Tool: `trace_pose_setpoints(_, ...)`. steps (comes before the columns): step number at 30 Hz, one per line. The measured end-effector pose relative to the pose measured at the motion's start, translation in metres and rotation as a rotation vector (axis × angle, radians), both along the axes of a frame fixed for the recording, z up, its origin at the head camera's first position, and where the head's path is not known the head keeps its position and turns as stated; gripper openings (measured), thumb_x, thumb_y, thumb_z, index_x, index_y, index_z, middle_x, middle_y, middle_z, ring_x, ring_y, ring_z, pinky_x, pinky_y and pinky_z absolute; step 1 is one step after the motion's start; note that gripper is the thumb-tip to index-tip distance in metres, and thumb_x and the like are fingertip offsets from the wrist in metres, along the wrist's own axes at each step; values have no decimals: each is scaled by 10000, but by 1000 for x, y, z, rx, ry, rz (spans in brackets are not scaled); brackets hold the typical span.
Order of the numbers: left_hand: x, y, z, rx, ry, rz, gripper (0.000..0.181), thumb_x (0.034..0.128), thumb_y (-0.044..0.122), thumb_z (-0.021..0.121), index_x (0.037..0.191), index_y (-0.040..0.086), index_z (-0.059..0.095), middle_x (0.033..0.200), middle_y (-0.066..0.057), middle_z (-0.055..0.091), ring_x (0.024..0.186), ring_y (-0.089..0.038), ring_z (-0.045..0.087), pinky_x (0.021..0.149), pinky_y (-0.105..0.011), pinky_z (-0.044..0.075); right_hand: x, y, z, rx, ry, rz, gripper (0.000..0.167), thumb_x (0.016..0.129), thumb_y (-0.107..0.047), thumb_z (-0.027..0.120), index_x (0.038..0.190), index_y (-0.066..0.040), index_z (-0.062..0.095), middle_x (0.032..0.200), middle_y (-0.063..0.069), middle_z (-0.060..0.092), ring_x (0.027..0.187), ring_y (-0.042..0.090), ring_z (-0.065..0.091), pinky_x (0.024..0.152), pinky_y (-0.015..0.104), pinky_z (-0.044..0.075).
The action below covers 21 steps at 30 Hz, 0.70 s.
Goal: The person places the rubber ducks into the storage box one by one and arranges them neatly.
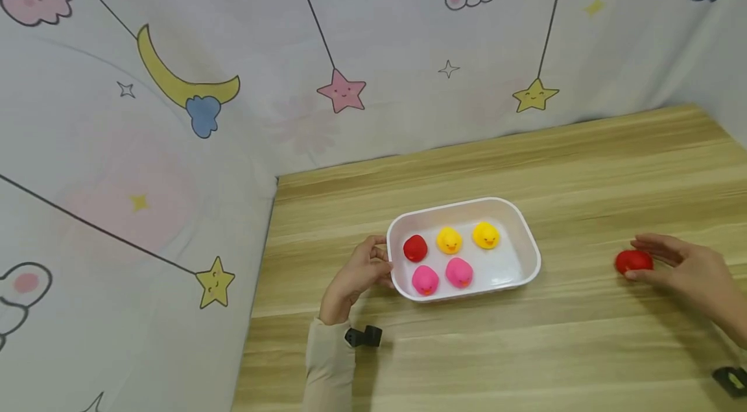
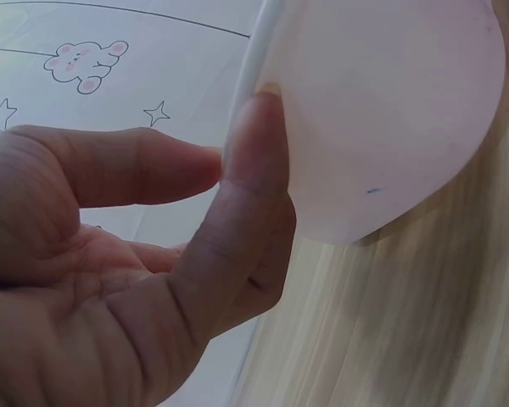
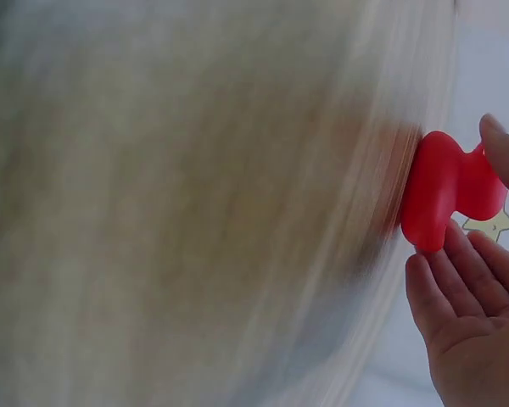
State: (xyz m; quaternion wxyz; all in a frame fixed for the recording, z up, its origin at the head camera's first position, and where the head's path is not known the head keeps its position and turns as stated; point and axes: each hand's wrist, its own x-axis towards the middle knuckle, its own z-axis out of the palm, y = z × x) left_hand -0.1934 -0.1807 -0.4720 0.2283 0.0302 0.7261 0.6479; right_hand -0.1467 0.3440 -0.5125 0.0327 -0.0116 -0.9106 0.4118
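At its left end, a white tray point(image 1: 528, 263) is pinched by my left hand point(image 1: 358, 276), thumb on one side of the rim and fingers on the other. The left wrist view shows the thumb and fingers meeting on the tray wall point(image 2: 390, 110). Off to the right, a red rubber duck point(image 1: 633, 261) stands on the table between the thumb and fingers of my right hand point(image 1: 697, 276). In the right wrist view, the thumb lies against the head of the red duck point(image 3: 433, 186) and the fingertips reach its body.
Inside the tray sit a red toy point(image 1: 415, 248), two yellow ducks point(image 1: 449, 240) and two pink ducks point(image 1: 459, 272). Wood-grain table point(image 1: 572, 334) surrounds the tray. A patterned white cloth point(image 1: 408, 42) hangs along the back and left edges.
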Motion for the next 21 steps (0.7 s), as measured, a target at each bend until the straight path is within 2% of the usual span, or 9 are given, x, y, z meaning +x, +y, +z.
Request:
trace_pose_setpoints(4,-1,-1,3,6,1,6,532,904,-121,535,1395,-165,334,934,-141,500,663,-169,598,607,-300,637,-7,0,-1,113,34,35,709,677,-236,957,1225,89,647,1001,-371,551,830,-271,456,669,-7,347)
trace_pose_setpoints(5,-2,-1,3,7,1,7,533,904,-121,536,1396,-165,334,931,-141,500,659,-171,600,609,-301,638,-9,0,-1,138,37,51,711,672,-239,959,1221,87,648,1008,-285,629,816,-256,454,660,8,356)
trace_pose_setpoints(7,-2,-1,4,11,-3,8,537,904,-122,538,1398,-165,334,931,-148,501,655,-173,598,609,-298,637,-13,0,-2,188,42,82,710,672,-251,957,1216,84,647,1044,-42,729,819,-65,600,622,51,374)
trace_pose_setpoints(9,-2,0,4,12,-5,8,534,903,-128,537,1396,-166,334,931,-146,499,657,-172,595,605,-284,633,-15,0,-3,222,62,115,696,668,-239,954,1206,79,647,1088,166,724,871,181,677,620,73,371)
trace_pose_setpoints(11,-1,0,3,12,-4,5,534,902,-135,540,1394,-170,335,930,-147,497,657,-166,592,600,-270,628,-17,0,-2,260,75,147,678,669,-242,951,1183,82,650,1133,378,623,922,426,651,616,89,366)
trace_pose_setpoints(12,-1,0,3,12,-6,5,533,901,-139,539,1393,-170,336,932,-147,497,660,-165,592,596,-263,625,-17,0,-2,270,83,155,664,667,-237,952,1169,79,655,1122,375,626,949,538,605,618,89,363)
trace_pose_setpoints(15,0,0,1,18,-9,7,531,898,-144,536,1391,-170,338,934,-145,495,667,-158,593,591,-259,623,-18,0,-2,285,108,175,623,665,-221,951,1130,83,667,1080,366,638,908,495,628,606,83,372)
trace_pose_setpoints(19,1,1,1,25,-10,11,530,898,-141,532,1389,-172,335,929,-148,493,659,-154,594,602,-288,634,-16,1,-1,257,117,149,561,698,-204,933,1118,69,680,1067,360,651,861,415,656,589,46,379)
trace_pose_setpoints(21,2,1,1,25,-8,14,526,899,-141,531,1387,-172,338,922,-147,489,650,-156,594,604,-301,638,-14,2,1,206,104,122,536,721,-203,925,1131,45,685,1058,169,723,873,208,682,593,20,386)
